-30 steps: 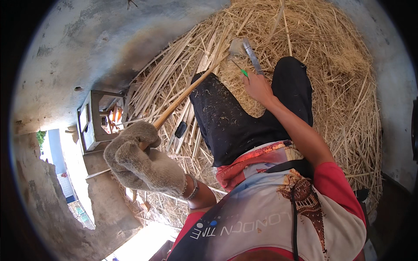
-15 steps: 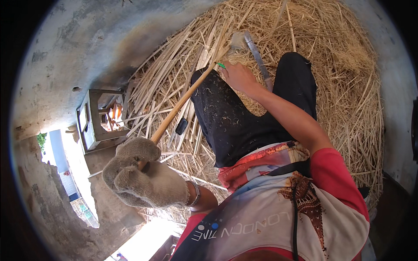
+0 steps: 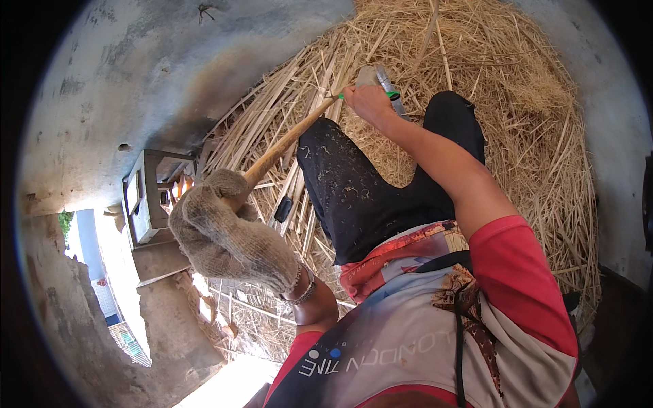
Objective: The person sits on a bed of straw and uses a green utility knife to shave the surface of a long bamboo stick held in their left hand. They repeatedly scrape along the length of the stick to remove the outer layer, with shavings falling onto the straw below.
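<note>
My left hand (image 3: 221, 224), in a knitted beige glove, is closed around the near end of a long tan wooden stick (image 3: 289, 141). The stick slants up and away over my left thigh. At its far end my bare right hand (image 3: 369, 103) grips a small green-handled tool (image 3: 394, 96). Green shows on both sides of the fist, and the tool's green tip meets the stick; its working edge is too small to make out. Just beyond the right hand lie a flat grey strip (image 3: 385, 79) and a pale block (image 3: 368, 73).
Straw-like shavings (image 3: 517, 88) and long split strips (image 3: 292, 88) spread around my legs. By my left thigh rests a small black oblong object (image 3: 283, 209). A wooden frame (image 3: 151, 197) stands against the left wall (image 3: 102, 122); a bright opening lies below it.
My left hand has turned and shifted slightly to the right with the stick. The right hand has moved a little up, its fist turned so more of the green handle shows.
</note>
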A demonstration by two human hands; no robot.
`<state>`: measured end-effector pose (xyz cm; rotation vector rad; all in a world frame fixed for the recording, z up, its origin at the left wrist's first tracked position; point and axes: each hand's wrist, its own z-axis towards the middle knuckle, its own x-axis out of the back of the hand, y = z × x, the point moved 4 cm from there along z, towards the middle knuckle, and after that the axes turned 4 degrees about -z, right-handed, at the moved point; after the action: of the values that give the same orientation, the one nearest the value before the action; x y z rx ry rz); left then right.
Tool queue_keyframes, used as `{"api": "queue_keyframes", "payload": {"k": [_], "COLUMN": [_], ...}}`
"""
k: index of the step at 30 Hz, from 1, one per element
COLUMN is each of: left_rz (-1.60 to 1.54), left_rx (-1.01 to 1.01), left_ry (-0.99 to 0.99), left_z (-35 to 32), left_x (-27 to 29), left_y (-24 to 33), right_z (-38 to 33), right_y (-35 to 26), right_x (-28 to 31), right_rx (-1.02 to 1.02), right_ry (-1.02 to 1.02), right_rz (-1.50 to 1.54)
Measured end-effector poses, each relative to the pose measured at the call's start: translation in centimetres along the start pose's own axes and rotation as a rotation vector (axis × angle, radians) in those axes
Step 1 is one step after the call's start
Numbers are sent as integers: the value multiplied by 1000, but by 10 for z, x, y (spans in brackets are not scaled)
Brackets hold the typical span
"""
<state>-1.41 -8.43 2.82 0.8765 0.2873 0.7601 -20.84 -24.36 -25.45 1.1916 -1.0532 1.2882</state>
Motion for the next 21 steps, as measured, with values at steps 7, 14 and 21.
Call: {"api": "queue_keyframes", "payload": {"k": [7, 14, 21], "left_rz": [0, -141, -224], "left_rx": [4, 26, -130], "left_ry": [38, 198, 119], "left_z": [26, 11, 15], "left_x": [0, -6, -8], "left_y": [21, 23, 19], "right_z": [-20, -59, -43], "right_y": [83, 29, -3], "right_x": [15, 25, -6], "right_rx": [-168, -206, -222], "right_ry": [6, -30, -105], "right_rz": [168, 832, 697]}}
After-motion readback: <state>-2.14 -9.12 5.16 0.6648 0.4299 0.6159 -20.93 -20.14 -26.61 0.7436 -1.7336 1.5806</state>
